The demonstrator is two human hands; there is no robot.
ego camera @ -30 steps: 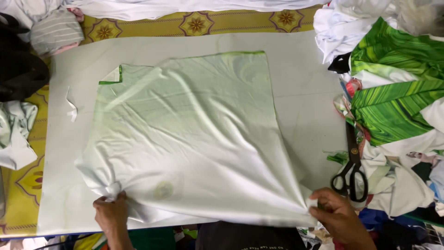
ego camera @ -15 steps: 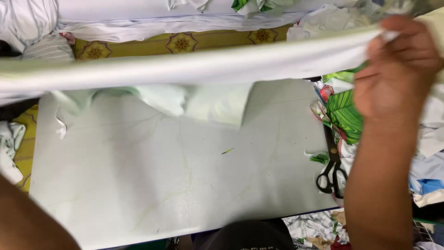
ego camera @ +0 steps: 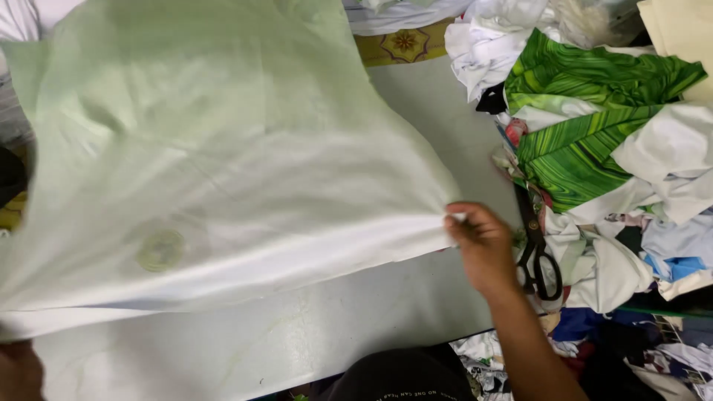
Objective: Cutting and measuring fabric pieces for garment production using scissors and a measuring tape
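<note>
Pinching the near corner of the pale green cloth (ego camera: 215, 171), the right hand (ego camera: 483, 249) has its grip clamped on it above the bench (ego camera: 312, 334), just beside the scissors (ego camera: 536, 249); the left hand (ego camera: 16, 371) is barely visible, its grip unclear.

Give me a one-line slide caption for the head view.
Right hand pinches the corner of a pale green cloth above a white board, black scissors alongside.

The right hand (ego camera: 483, 249) reaches forward from the near right, forearm angled up and leftward, fingers pinched closed near its far left side. The left hand (ego camera: 16, 370) shows only partly at the near left corner, its grip unclear.
</note>
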